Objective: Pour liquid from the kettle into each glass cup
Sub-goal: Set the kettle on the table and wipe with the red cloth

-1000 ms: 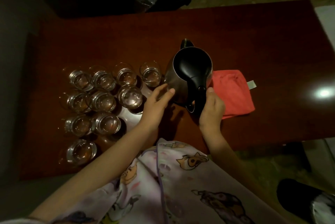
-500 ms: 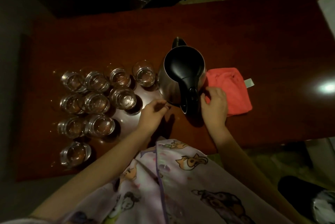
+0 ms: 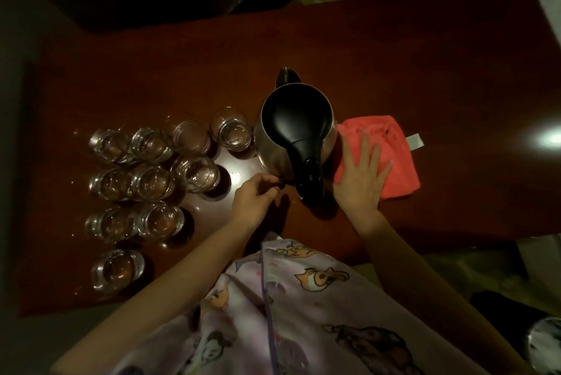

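Changed since earlier: right hand [image 3: 361, 175] has left the kettle handle and now lies flat on the red cloth [image 3: 391, 147]; left hand [image 3: 256, 200] has drawn back from the kettle's side
Kettle: steel kettle [image 3: 296, 128] with a black lid stands upright near the middle of the table [image 3: 425, 55], handle toward the near edge, spout toward the far edge; nobody holds it
Glass cups: ten glass cups [image 3: 148, 180] cluster left of the kettle, toward the table's left edge, the nearest one [image 3: 232, 130] just beside the kettle
Fill state: most cups seem to hold some clear liquid, but dim light makes levels hard to judge
Left hand: fingers curled, perhaps pinching something small and dark beside the kettle base; I cannot tell what
Right hand: fingers spread, palm down on the cloth
Progress: pouring appears finished or paused; possibly only wiping remains
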